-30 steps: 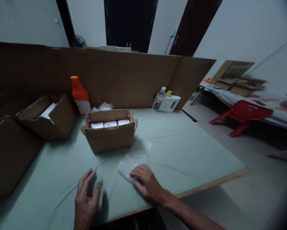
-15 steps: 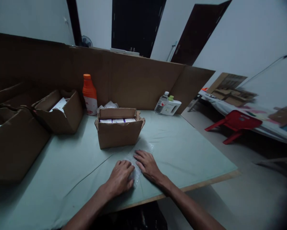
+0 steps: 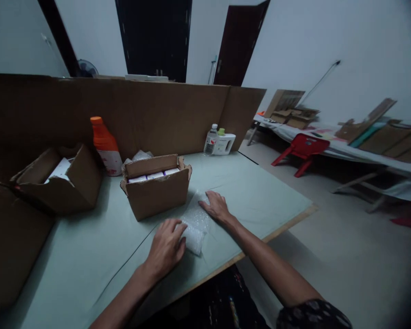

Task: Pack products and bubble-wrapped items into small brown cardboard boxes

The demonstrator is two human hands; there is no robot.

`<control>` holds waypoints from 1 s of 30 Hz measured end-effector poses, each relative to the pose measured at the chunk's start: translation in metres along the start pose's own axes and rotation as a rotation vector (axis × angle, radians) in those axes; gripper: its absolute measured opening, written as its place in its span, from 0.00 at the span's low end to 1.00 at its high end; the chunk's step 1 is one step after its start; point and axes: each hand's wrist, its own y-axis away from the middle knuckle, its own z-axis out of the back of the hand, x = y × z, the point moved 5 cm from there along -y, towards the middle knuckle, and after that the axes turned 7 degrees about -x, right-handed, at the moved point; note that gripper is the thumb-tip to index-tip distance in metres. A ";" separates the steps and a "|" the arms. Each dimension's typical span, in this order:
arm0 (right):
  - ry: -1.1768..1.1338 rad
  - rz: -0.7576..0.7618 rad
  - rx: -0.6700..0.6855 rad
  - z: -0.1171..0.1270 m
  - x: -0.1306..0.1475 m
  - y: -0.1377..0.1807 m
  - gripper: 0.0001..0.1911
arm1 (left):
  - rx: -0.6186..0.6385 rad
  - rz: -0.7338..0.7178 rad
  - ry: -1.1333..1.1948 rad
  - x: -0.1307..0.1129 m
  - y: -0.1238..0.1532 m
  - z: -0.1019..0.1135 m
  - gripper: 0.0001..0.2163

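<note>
On the table in front of me lies a piece of clear bubble wrap [image 3: 195,226], its near end thicker, like a folded bundle. My left hand [image 3: 166,244] is at the left edge of that bundle, fingers curved, with thumb and forefinger apart. Farther back, my right hand [image 3: 216,208] rests on the right edge of the wrap, thumb and fingers spread. What the bundle may contain cannot be made out. Just behind the wrap stands an open cardboard box [image 3: 160,194] with several white packs [image 3: 155,175] inside.
Two more cardboard boxes [image 3: 80,187] stand at the left. An orange-and-white bottle [image 3: 105,146], a clear bottle [image 3: 210,141] and a white jug [image 3: 225,144] stand before a cardboard wall [image 3: 171,116]. Right of the table [image 3: 260,192] are a red stool [image 3: 303,148] and another loaded table.
My view has swung to the right. Both hands have moved apart, the left one off the top of the wrap to its side, and the near bundle now shows more fully.
</note>
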 end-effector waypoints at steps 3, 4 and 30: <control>-0.009 0.004 -0.003 -0.001 0.008 -0.002 0.13 | 0.033 0.039 -0.057 -0.006 -0.034 -0.020 0.32; -0.018 0.010 -0.007 0.000 0.009 0.000 0.10 | 0.047 0.045 -0.067 -0.006 -0.040 -0.027 0.34; -0.136 0.425 -0.034 0.052 0.082 0.104 0.17 | -0.220 0.224 -0.286 0.043 0.100 0.051 0.22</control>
